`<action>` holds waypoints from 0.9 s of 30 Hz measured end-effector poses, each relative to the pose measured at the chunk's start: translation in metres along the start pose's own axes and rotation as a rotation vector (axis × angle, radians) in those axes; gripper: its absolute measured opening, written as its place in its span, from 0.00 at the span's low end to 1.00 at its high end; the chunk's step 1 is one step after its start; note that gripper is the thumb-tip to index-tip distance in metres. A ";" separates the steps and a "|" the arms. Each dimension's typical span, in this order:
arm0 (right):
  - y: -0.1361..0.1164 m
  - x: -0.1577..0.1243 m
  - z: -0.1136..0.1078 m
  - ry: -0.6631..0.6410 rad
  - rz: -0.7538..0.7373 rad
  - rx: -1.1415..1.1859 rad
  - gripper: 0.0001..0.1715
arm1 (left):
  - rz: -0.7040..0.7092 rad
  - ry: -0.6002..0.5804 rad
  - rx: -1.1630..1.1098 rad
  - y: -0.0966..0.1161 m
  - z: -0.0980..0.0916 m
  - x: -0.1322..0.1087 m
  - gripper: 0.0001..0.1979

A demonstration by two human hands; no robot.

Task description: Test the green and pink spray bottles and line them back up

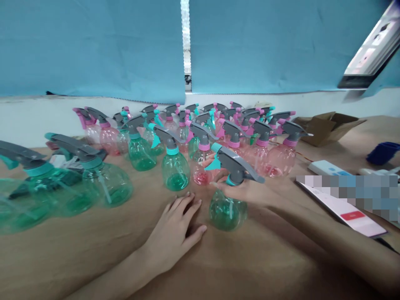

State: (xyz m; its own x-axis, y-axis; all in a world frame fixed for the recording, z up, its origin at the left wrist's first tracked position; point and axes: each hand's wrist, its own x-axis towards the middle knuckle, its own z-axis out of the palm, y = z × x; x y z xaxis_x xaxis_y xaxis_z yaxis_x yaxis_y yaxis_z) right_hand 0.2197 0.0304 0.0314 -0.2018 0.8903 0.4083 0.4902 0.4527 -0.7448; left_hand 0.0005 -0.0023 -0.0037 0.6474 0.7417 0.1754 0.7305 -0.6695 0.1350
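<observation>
Blue fabric (93, 46) hangs at twelve o'clock behind a brown table (109, 258). Fingers of the right hand (242, 192) wrap the neck of a translucent green plastic spray bottle with grey trigger head (228, 214). At its eight o'clock, the left hand (175, 229) rests flat, fingers slightly spread. Other pink and green spray bottles (280, 161) crowd nine to two.

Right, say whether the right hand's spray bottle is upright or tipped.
Upright: the green spray bottle has its gray head on top, base below.

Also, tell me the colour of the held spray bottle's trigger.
The trigger is turquoise, seen best in the head view.
</observation>
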 end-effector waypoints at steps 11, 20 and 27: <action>-0.022 0.001 -0.008 -0.080 0.136 -0.051 0.11 | 0.002 0.012 0.000 -0.001 0.001 -0.001 0.25; -0.021 0.002 -0.008 -0.031 0.114 -0.039 0.08 | 0.000 0.016 -0.001 0.000 0.001 -0.001 0.25; -0.023 -0.001 -0.010 -0.073 0.099 0.021 0.06 | 0.000 0.024 -0.008 0.000 0.000 -0.001 0.25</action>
State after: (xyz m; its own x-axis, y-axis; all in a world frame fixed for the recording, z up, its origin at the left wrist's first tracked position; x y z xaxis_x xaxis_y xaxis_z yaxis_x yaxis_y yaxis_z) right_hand 0.2167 0.0191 0.0532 -0.2145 0.9316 0.2933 0.4929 0.3625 -0.7910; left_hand -0.0003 -0.0032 -0.0043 0.6421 0.7403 0.1992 0.7285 -0.6701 0.1425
